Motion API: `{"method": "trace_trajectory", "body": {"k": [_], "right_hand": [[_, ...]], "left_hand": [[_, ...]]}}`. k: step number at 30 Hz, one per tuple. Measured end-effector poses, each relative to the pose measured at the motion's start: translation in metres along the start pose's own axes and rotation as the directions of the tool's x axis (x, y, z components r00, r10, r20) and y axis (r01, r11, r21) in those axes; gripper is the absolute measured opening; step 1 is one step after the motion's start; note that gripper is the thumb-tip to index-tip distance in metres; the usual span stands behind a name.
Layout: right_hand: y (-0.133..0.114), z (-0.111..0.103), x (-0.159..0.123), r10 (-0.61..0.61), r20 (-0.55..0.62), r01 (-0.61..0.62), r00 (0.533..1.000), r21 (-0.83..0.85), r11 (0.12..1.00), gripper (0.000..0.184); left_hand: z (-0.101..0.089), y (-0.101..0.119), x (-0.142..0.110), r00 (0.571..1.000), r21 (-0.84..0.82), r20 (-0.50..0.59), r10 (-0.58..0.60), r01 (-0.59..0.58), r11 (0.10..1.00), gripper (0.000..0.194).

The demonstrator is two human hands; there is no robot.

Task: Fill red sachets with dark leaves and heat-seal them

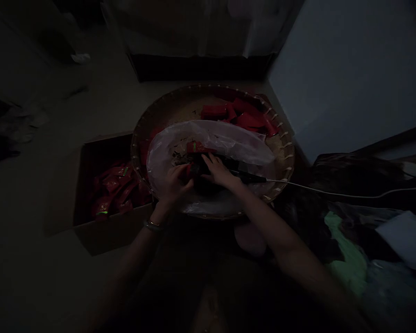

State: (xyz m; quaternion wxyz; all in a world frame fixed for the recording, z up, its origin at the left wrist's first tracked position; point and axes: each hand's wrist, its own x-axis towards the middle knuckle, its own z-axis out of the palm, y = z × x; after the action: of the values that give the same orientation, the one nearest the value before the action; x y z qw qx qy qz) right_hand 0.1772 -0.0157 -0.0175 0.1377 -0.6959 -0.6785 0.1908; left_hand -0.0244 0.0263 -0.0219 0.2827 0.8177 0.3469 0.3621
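The view is very dark. A round woven bamboo tray (287, 152) holds a sheet of clear plastic (242, 138), with dark loose bits scattered on and around it. My left hand (176, 184) is closed, its thumb and fingers bent round the edge of a small red packet (187, 171). My right hand (217, 172) lies with fingers spread over a black device (247, 175), whose kind I cannot make out. A pale cord leads from it to the right. Just beyond my hands lies a red packet (199, 147) with a green mark.
Flat red pouches (242, 113) are piled at the tray's far right. On the left, a cardboard box (114, 236) contains several filled red packets (119, 189). The cord (319, 188) crosses to the right, above a heap with green cloth (346, 254). A pale wall (350, 69) rises at the right.
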Motion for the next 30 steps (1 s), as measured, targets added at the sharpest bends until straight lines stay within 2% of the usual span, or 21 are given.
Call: {"method": "trace_trajectory", "body": {"k": [2,5,8,9,11,13,14,17,19,21,23,26,28,30], "right_hand": [[0.0,-0.001,0.006,-0.079,0.077,0.078,0.994,0.02,0.997,0.069],[-0.006,-0.006,0.004,-0.176,0.13,0.176,0.976,0.013,0.984,0.044],[-0.011,-0.014,-0.002,-0.156,0.125,0.158,0.98,-0.003,0.988,0.031],[-0.012,-0.016,-0.003,-0.146,0.111,0.147,0.983,-0.005,0.989,0.036],[-0.012,-0.016,-0.002,-0.137,0.095,0.139,0.986,-0.014,0.99,0.055],[-0.013,-0.012,0.002,-0.167,0.135,0.17,0.977,-0.014,0.985,0.07],[-0.013,-0.008,0.004,-0.186,0.172,0.19,0.967,-0.007,0.982,0.07],[-0.016,0.001,0.009,-0.216,0.225,0.217,0.95,0.024,0.976,0.044],[-0.016,0.002,0.008,-0.208,0.198,0.205,0.958,0.034,0.978,0.031],[-0.013,-0.003,0.004,-0.187,0.147,0.18,0.971,0.061,0.982,0.025],[-0.008,-0.011,-0.002,-0.147,0.081,0.135,0.986,0.133,0.982,0.023],[-0.001,-0.018,-0.01,-0.059,-0.026,0.064,0.998,0.326,0.943,0.02],[0.003,-0.018,-0.013,0.012,-0.075,0.026,0.997,0.486,0.874,0.02],[0.005,-0.015,-0.016,0.122,-0.082,-0.034,0.989,0.679,0.733,0.025]], "left_hand": [[0.001,-0.003,-0.001,1.0,-0.003,-0.016,0.004,-0.004,1.0,0.048],[0.002,-0.005,-0.001,0.999,0.005,-0.029,0.016,-0.016,1.0,0.048],[0.001,-0.003,-0.001,0.999,0.01,-0.031,0.011,-0.011,1.0,0.046],[0.001,-0.002,0.0,1.0,0.012,-0.027,0.006,-0.005,1.0,0.046],[0.0,-0.001,0.0,1.0,0.015,-0.01,-0.005,0.006,1.0,0.045],[0.0,0.0,0.001,1.0,0.012,0.002,-0.01,0.01,1.0,0.045],[0.0,0.0,0.001,1.0,0.007,0.004,-0.013,0.013,1.0,0.045],[-0.001,0.0,0.0,1.0,-0.002,0.001,-0.019,0.019,1.0,0.046],[-0.001,0.001,0.0,1.0,-0.002,0.003,-0.021,0.021,1.0,0.046],[-0.001,0.002,0.0,1.0,-0.007,0.004,-0.016,0.016,1.0,0.046],[-0.001,0.003,0.0,1.0,-0.018,0.006,-0.009,0.009,1.0,0.045],[-0.001,0.002,0.001,1.0,-0.023,0.003,0.003,-0.003,1.0,0.044],[-0.001,0.001,0.001,1.0,-0.019,0.013,0.007,-0.006,1.0,0.044],[-0.001,0.001,0.001,1.0,-0.019,0.03,0.004,-0.003,1.0,0.044]]}}
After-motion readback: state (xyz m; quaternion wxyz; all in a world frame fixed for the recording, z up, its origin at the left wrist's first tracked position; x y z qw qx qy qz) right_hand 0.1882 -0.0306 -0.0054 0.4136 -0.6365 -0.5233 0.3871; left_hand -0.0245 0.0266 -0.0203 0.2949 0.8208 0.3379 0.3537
